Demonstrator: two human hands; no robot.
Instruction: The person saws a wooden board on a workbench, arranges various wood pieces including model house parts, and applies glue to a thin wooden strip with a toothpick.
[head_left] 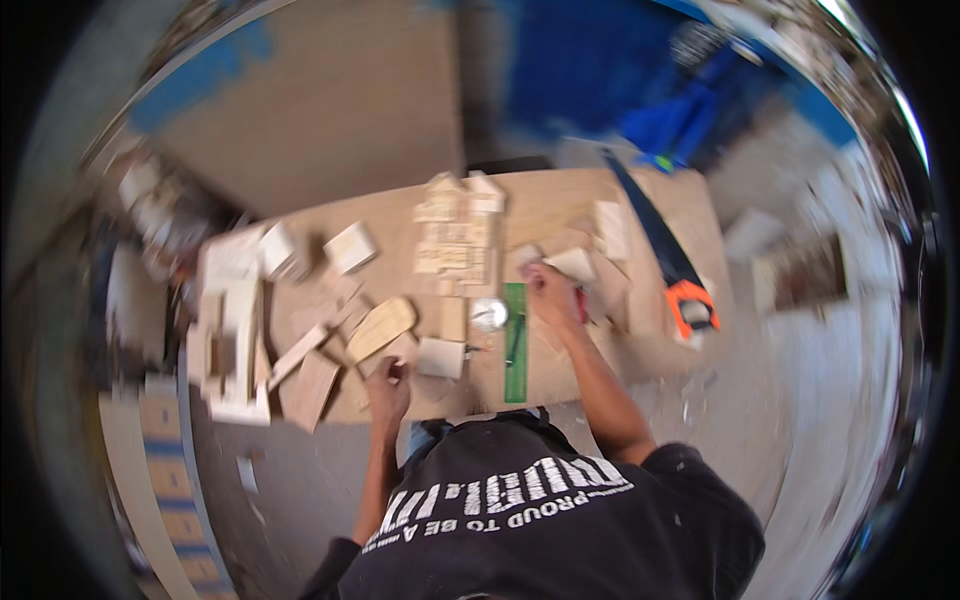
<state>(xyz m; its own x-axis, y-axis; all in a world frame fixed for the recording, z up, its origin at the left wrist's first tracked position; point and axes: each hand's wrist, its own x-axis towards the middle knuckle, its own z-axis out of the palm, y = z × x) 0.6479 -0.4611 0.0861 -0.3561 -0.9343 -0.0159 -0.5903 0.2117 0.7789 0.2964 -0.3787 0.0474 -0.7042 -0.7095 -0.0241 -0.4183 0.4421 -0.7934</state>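
My right hand [553, 297] reaches over the right part of the workbench, its fingers closed on a small wooden block [528, 256], blurred by motion. A pale wedge-shaped wood piece [572, 264] lies beside those fingers. Near the front edge, my left hand [388, 388] is curled; whatever its fingers hold, if anything, is hidden. Just beyond it lies a rounded wooden piece [382, 328], and a pale rectangular block [440, 357] is to its right. Between my hands are a green ruler [515, 370] with a dark, thin tool [517, 340] on it, and a round whitish object [489, 314].
An assembly of small wood pieces [455, 235] lies at the back middle of the workbench [385, 225]. A handsaw [690, 306] with an orange handle rests at the right. Pale cut boards [232, 335] are stacked at the left, near a loose block [350, 248].
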